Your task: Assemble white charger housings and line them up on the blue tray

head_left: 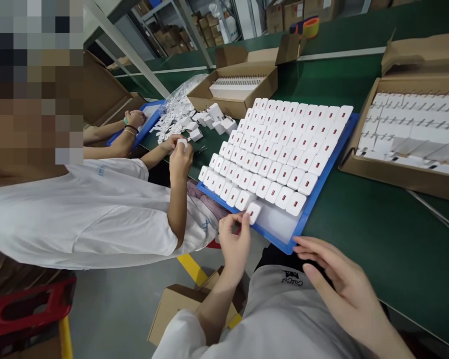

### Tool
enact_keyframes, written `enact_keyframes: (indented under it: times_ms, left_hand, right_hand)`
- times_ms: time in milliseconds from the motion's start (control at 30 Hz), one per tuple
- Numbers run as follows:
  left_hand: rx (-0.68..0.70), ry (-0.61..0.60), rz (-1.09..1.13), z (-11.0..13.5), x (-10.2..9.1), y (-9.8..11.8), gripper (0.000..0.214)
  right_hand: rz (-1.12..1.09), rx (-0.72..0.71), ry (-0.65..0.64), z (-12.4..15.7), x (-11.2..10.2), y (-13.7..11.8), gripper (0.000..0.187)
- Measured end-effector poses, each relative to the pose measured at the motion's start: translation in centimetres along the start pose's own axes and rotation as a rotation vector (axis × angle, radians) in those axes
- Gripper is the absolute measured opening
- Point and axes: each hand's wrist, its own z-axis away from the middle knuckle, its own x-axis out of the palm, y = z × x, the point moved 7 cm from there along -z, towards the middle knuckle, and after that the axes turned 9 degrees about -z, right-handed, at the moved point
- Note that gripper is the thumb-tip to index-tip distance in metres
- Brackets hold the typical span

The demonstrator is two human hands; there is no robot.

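Observation:
A blue tray (324,172) lies on the green table, filled with rows of several white charger plugs (280,144) with red ports. My left hand (235,239) pinches one white charger plug (253,212) and holds it at the tray's near corner, beside the last row. My right hand (336,279) hovers open near the tray's front edge, fingers spread, holding nothing.
A cardboard box (407,172) of white parts stands at the right, another open cardboard box (239,82) behind the tray. A co-worker's hands (179,152) hold a plug at the left, near loose plugs (209,119). A small carton (179,306) sits on the floor.

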Motion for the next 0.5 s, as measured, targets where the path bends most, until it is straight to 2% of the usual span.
enact_keyframes:
  times_ms: [133, 233, 333, 500]
  left_hand:
    - [-0.022, 0.084, 0.006, -0.9, -0.3, -1.0, 0.033]
    - [-0.051, 0.096, 0.028, -0.8, 0.2, -1.2, 0.035]
    - [-0.077, 0.103, 0.059, -0.7, 0.5, -1.2, 0.035]
    - [-0.068, 0.083, 0.046, -1.1, 0.6, -0.9, 0.035]
  right_hand:
    - [-0.439, 0.253, -0.189, -3.2, 5.8, 2.0, 0.055]
    - [-0.614, 0.322, -0.230, -5.6, 8.7, 2.6, 0.079]
    - [-0.713, 0.339, -0.213, -6.9, 9.8, 2.6, 0.091]
    - [-0.743, 0.357, -0.160, -7.2, 9.7, 2.4, 0.098]
